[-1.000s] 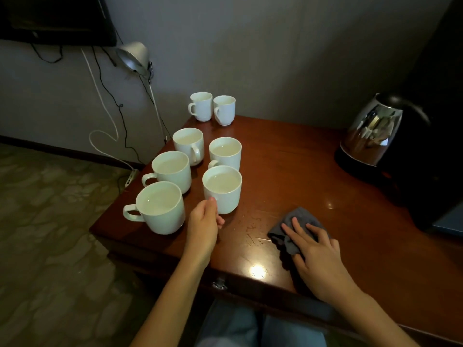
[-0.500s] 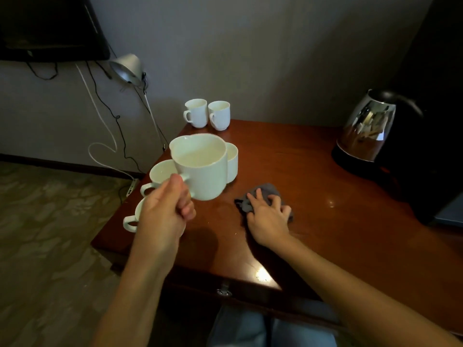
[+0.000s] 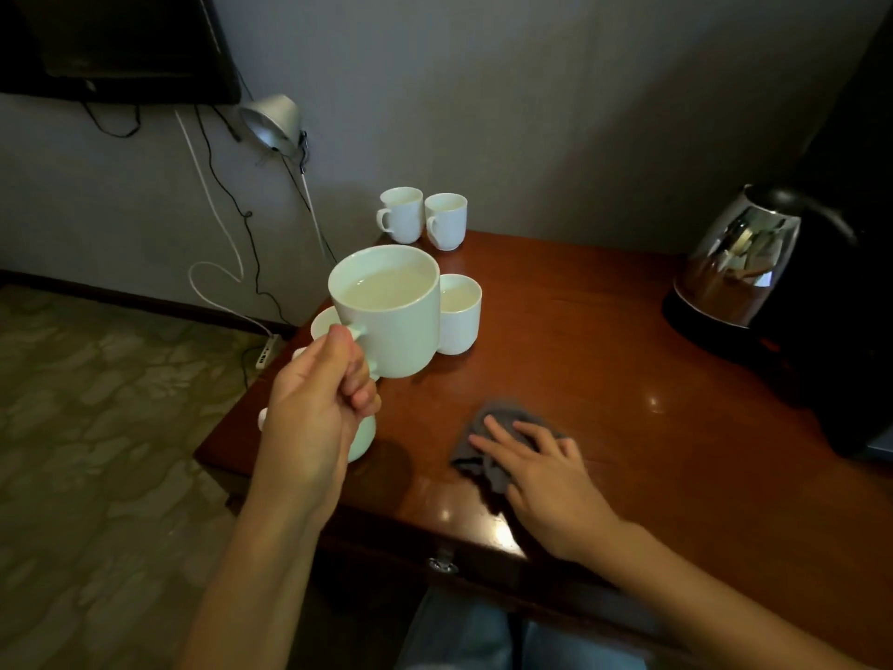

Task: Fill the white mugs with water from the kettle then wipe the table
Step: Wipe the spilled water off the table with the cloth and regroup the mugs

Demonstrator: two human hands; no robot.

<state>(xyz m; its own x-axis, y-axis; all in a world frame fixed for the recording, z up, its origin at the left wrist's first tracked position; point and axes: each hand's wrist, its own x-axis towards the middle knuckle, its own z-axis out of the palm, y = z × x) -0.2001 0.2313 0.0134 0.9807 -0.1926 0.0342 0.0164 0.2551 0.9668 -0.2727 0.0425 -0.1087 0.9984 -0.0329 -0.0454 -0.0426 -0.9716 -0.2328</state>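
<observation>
My left hand (image 3: 319,413) grips the handle of a white mug (image 3: 391,316) full of water and holds it up above the table's left part. Behind it stands another filled mug (image 3: 461,314); two more mugs (image 3: 319,326) are mostly hidden by the raised mug and my hand. A pair of small mugs (image 3: 423,217) stands at the far left corner. My right hand (image 3: 541,469) presses flat on a grey cloth (image 3: 488,447) on the brown table (image 3: 604,331). The steel kettle (image 3: 739,263) sits on its base at the right.
A dark appliance (image 3: 850,282) stands at the table's right edge behind the kettle. A desk lamp (image 3: 270,120) and cables hang by the wall at the left. The floor drops off left of the table.
My left hand has taken a mug by the handle and lifted it off the table. My right hand has slid the cloth left and then back toward the front.
</observation>
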